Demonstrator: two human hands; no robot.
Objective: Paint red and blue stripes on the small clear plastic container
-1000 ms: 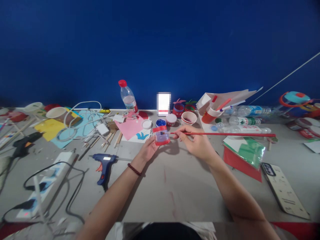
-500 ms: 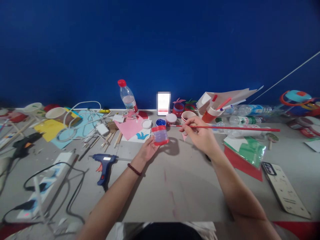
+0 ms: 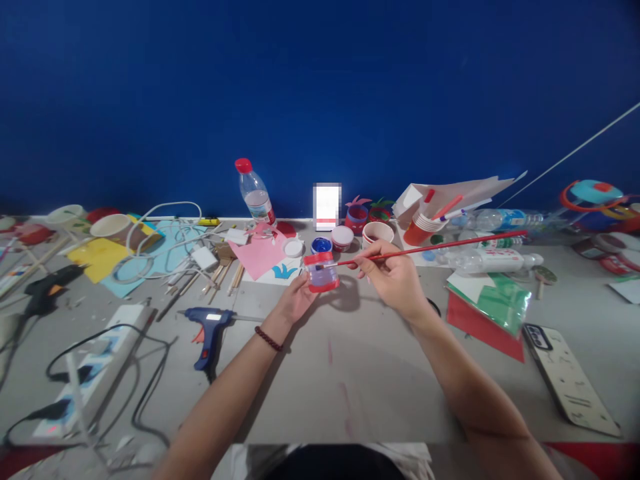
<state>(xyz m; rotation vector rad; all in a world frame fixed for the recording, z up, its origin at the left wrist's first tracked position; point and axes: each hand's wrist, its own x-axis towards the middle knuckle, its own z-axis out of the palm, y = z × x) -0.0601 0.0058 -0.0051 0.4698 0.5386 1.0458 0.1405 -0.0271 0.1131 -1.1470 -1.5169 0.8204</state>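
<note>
My left hand (image 3: 295,299) is closed around a small clear plastic piece with red bands at its top and bottom (image 3: 327,276), perhaps a cut bottle section. In my right hand (image 3: 395,277), a long red paintbrush (image 3: 460,244) is pinched near its bristle end. Its tip lies against the clear middle of the piece, as far as I can tell. Just behind stand an open pot of blue paint (image 3: 321,246) and a pot with a pale pink top (image 3: 343,237). A white paper cup (image 3: 378,231) sits behind my right hand.
A blue glue gun (image 3: 210,327) and a power strip (image 3: 95,367) with cables lie to the left. A red-capped bottle (image 3: 255,193) stands at the back. On the right are red cups with pens (image 3: 421,228), plastic bottles (image 3: 493,260), green paper (image 3: 500,300) and a phone (image 3: 573,383).
My right hand has lowered slightly and tilted the paintbrush, bringing its tip down and left from beside the paint pots to the clear piece. My left hand stays nearly in place.
</note>
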